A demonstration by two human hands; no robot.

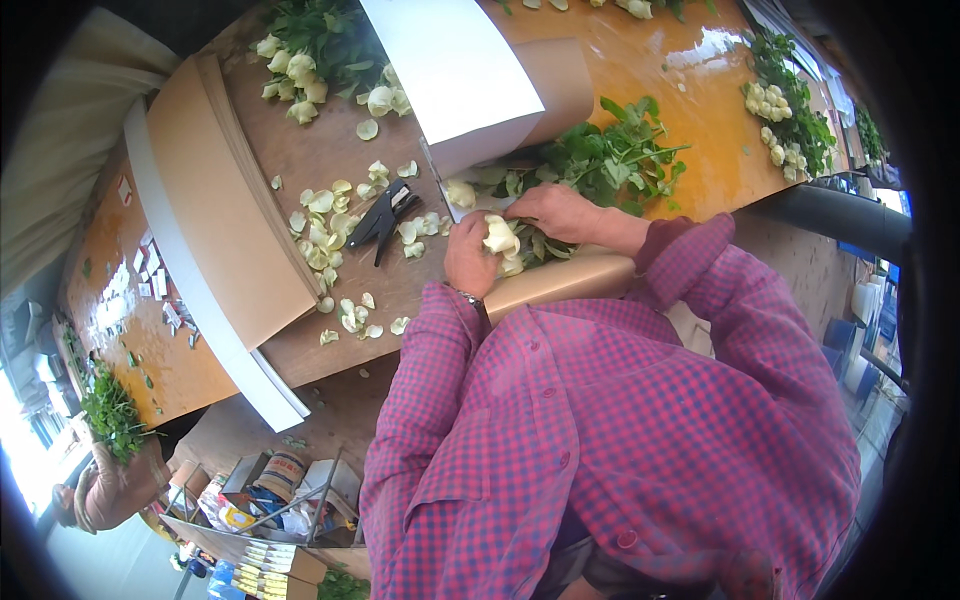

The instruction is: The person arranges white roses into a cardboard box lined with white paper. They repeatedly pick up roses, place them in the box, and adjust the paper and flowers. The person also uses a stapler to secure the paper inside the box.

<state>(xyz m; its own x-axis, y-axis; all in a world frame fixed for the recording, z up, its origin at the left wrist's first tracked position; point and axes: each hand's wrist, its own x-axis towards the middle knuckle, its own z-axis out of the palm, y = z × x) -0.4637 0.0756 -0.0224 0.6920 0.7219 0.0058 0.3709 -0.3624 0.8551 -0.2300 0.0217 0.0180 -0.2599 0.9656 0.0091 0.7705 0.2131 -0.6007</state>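
Two hands met at the centre of the frame on a cream-white rose (pixel 500 238): the left hand (pixel 468 256) cupped its bloom, fingers closed around it, and the right hand (pixel 556 212) pressed down on its leafy stems (pixel 610 160). Left of them lay black shears (pixel 382 217) among loose petals (pixel 325 215); a white paper sheet (pixel 455 70) stood just above.

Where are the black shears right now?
In the head view the black shears lie on the brown paper sheet, among loose white petals, just left of the left hand.
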